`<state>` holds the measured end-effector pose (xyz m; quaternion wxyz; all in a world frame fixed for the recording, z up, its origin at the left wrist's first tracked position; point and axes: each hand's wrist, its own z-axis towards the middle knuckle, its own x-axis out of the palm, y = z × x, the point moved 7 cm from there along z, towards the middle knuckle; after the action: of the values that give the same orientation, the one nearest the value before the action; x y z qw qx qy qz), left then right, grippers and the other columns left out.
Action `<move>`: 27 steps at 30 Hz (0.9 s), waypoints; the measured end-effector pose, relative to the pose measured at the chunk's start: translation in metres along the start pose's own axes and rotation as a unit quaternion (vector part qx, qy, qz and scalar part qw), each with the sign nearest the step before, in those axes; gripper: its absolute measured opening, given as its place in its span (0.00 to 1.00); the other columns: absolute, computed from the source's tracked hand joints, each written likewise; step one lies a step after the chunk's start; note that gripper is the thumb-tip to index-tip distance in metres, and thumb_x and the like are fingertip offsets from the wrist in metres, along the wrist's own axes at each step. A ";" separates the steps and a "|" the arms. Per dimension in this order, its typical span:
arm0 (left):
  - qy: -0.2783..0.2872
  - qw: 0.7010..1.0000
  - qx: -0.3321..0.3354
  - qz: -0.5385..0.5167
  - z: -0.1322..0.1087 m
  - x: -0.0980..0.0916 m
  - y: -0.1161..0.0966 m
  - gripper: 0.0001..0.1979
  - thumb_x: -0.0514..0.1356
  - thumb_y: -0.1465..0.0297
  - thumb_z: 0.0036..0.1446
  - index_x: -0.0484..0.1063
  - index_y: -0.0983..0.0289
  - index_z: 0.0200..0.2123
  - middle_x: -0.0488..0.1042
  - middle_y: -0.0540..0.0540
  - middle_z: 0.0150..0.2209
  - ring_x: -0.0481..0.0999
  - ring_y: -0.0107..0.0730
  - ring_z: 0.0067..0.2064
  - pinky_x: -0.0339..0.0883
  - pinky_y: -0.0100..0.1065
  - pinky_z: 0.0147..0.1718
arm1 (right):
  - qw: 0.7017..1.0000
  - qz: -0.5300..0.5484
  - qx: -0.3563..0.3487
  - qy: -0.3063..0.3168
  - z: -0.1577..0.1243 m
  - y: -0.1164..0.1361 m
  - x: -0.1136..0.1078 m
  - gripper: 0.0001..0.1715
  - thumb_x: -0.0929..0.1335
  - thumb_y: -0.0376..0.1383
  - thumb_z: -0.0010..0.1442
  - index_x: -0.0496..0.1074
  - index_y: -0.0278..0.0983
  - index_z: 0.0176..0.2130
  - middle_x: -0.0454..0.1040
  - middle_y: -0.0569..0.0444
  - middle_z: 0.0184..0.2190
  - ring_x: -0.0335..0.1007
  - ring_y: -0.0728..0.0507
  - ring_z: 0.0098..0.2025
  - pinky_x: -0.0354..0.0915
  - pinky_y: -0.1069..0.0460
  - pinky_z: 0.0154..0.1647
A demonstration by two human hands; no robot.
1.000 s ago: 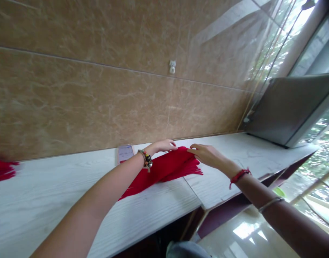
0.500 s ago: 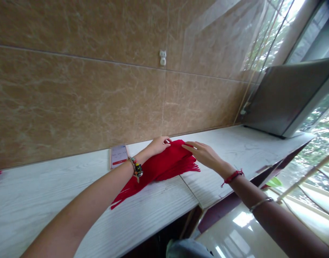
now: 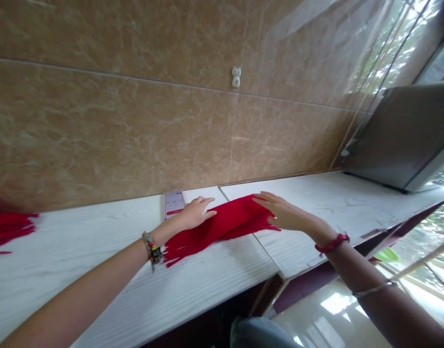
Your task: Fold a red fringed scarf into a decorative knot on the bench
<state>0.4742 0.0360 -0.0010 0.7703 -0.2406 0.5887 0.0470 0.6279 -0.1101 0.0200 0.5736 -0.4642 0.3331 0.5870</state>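
Note:
A folded red scarf (image 3: 225, 220) with fringed ends lies on the white wood-grain counter (image 3: 222, 263). My left hand (image 3: 195, 212) is over the scarf's left part, its fingers stretched out and apart, by the far edge of the cloth. At the scarf's right end rests my right hand (image 3: 283, 210), fingers extended and spread, touching the folded edge; its palm side is partly hidden. Just behind my left hand lies a phone (image 3: 174, 204) with its screen lit, partly covered by that hand.
More red fringed cloth (image 3: 7, 224) lies at the counter's far left. A brown tiled wall (image 3: 116, 130) with a small white cat-shaped hook (image 3: 236, 77) rises behind. A large grey appliance (image 3: 399, 135) stands at the right end, near a window. A green basin (image 3: 387, 254) is below.
My left hand has moved left along the scarf from its far right part, and its fingers have straightened. My right hand stays at the right end. The view has swung left, showing more red cloth.

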 end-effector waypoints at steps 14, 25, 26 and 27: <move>0.100 0.982 -0.063 -0.149 -0.055 0.006 0.049 0.11 0.55 0.66 0.48 0.70 0.68 0.32 0.73 0.53 0.30 0.70 0.33 0.33 0.60 0.30 0.34 | 0.975 -0.098 -0.199 -0.007 0.053 0.196 0.036 0.13 0.59 0.25 0.57 0.64 0.28 0.43 0.71 0.46 0.33 0.66 0.43 0.38 0.62 0.49 0.40; 0.141 0.908 -0.100 -0.383 -0.054 0.001 0.048 0.13 0.57 0.67 0.46 0.69 0.67 0.35 0.73 0.53 0.32 0.70 0.29 0.32 0.62 0.29 0.31 | 0.977 0.126 -0.072 -0.158 0.065 0.156 0.019 0.13 0.61 0.28 0.55 0.63 0.35 0.42 0.72 0.51 0.33 0.68 0.46 0.35 0.63 0.53 0.33; 0.138 0.874 -0.108 -0.454 -0.048 -0.007 0.045 0.12 0.58 0.68 0.46 0.69 0.67 0.35 0.72 0.53 0.31 0.70 0.29 0.31 0.63 0.29 0.31 | 0.960 0.193 0.005 -0.204 0.066 0.139 0.012 0.14 0.61 0.28 0.53 0.62 0.36 0.42 0.72 0.51 0.33 0.68 0.46 0.35 0.63 0.53 0.34; 0.129 0.834 -0.115 -0.524 -0.041 -0.017 0.039 0.11 0.59 0.69 0.46 0.69 0.67 0.35 0.72 0.53 0.30 0.70 0.28 0.30 0.63 0.30 0.32 | 0.930 0.259 0.081 -0.248 0.065 0.121 0.006 0.15 0.61 0.29 0.52 0.61 0.37 0.43 0.71 0.52 0.33 0.69 0.46 0.34 0.64 0.53 0.34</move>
<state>0.4192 0.0569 -0.0054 0.5633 -0.6036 0.4593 -0.3277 0.4988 -0.0625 0.0200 0.5014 -0.1530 0.3350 0.7829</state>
